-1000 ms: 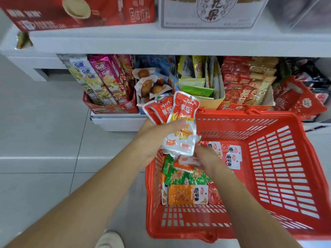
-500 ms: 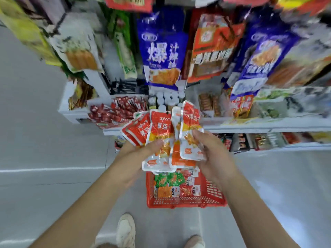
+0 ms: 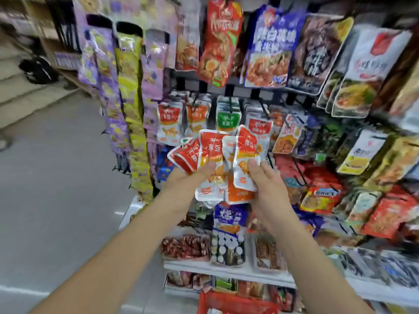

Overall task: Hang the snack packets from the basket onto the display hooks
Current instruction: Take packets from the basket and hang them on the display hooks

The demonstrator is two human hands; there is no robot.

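Both hands hold up a fan of several small red, orange and white snack packets [image 3: 213, 152] in front of the display rack. My left hand [image 3: 188, 177] grips the left part of the bunch, thumb on top. The rightmost packet [image 3: 246, 159] is pinched by my right hand [image 3: 269, 184]. Just behind the bunch, matching red and white packets [image 3: 169, 123] and a green one [image 3: 227, 120] hang from black display hooks [image 3: 230, 103]. The red basket [image 3: 235, 304] shows at the bottom edge, on the floor below my arms.
Larger snack bags [image 3: 267, 48] hang in rows above and to the right. Purple and yellow packet strips [image 3: 131, 114] hang at the rack's left end. White shelves [image 3: 226, 270] with boxed goods sit below. Grey floor [image 3: 56, 166] lies to the left.
My view has risen from the basket to the hanging rack. Both hands lifted the bunch of packets from basket level up to the row of matching packets on the hooks.
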